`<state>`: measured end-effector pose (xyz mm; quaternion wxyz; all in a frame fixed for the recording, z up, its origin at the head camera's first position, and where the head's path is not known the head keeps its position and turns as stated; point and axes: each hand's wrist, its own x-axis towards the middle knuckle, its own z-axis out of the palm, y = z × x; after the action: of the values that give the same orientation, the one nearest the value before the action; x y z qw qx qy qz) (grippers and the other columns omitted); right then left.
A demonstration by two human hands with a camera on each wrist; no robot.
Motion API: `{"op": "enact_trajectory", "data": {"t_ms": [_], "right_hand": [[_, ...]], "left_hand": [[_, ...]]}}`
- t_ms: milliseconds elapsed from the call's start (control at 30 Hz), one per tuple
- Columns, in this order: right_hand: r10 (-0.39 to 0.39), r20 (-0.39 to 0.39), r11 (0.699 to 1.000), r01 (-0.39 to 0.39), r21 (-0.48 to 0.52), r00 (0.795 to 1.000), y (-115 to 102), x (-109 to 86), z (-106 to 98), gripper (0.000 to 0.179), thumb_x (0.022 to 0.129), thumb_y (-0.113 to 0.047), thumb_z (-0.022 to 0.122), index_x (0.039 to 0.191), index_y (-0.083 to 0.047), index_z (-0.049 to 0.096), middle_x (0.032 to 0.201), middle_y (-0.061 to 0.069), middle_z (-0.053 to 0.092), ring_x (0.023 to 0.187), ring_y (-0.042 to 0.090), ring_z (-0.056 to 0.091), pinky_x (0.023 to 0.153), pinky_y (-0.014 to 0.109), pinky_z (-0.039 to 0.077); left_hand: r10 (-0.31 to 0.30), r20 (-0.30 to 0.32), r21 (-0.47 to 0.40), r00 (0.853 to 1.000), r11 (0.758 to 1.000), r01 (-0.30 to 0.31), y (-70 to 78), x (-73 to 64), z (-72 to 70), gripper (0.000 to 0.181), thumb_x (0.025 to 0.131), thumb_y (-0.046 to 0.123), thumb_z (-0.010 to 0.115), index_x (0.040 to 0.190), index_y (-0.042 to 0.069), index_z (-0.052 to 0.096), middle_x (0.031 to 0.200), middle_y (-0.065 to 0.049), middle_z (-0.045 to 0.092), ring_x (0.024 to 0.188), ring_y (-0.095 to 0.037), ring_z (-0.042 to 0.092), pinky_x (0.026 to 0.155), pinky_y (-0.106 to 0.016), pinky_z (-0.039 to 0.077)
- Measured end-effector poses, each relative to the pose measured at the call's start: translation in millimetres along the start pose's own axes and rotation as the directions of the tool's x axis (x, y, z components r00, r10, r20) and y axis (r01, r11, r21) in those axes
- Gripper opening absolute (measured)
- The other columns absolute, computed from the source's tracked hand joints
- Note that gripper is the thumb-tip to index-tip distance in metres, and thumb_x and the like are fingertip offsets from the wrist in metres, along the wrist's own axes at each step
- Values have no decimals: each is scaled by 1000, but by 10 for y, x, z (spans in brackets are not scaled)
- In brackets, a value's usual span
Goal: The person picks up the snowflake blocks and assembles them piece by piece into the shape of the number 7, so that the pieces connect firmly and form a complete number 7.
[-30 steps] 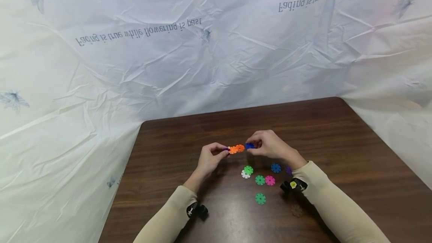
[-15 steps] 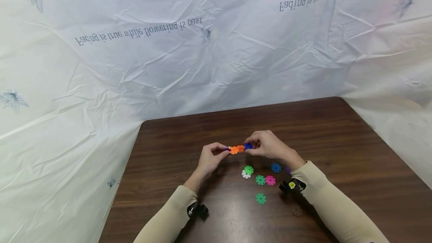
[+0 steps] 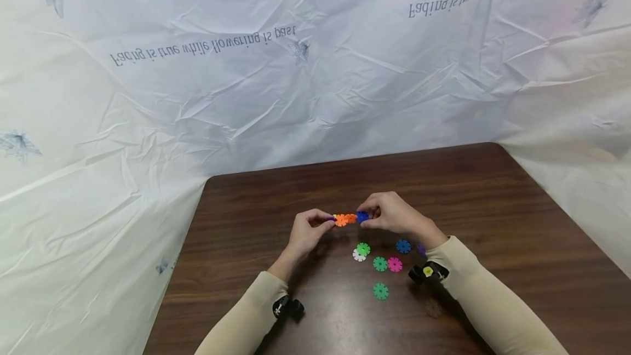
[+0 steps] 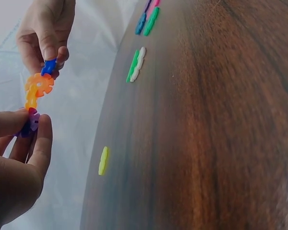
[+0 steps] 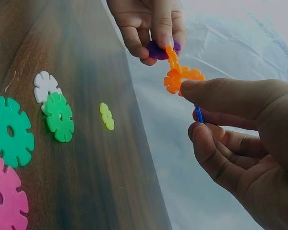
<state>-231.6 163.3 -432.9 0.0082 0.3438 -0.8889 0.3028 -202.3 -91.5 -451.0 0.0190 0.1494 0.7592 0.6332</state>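
My left hand [image 3: 307,232] pinches a purple notched plastic disc [image 5: 157,51] between thumb and fingers. Joined to it is an orange disc [image 3: 341,220], and a second orange disc [image 5: 196,73] extends from that one, turned at an angle to it. Between the thumb and fingers of my right hand [image 3: 391,212] is a blue notched disc [image 4: 48,67], held at the free edge of the second orange disc. In the right wrist view the blue disc shows only as a thin edge, mostly hidden by the thumb. Both hands hold the pieces above the table.
On the brown table [image 3: 276,190] lie a white disc [image 3: 357,256] overlapped by a light green disc [image 3: 363,248], two green discs, a pink disc [image 3: 395,264], a blue one and a partly covered purple one. A yellow disc [image 4: 103,161] shows in the wrist views.
My right hand has moved slightly left with the blue disc, closing the gap to the orange discs. The left hand stays in place, and the discs on the table have not moved.
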Motion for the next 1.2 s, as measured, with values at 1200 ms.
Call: {"op": "enact_trajectory", "data": {"t_ms": [1200], "right_hand": [[23, 45, 999, -21, -30, 999, -71, 22, 28, 27, 85, -17, 77, 110, -6, 73, 98, 0, 66, 74, 6, 55, 62, 21, 49]], "left_hand": [[-6, -64, 52, 998, 999, 9, -314, 86, 44, 8, 82, 6, 77, 89, 2, 78, 91, -16, 74, 84, -19, 70, 72, -25, 58]]}}
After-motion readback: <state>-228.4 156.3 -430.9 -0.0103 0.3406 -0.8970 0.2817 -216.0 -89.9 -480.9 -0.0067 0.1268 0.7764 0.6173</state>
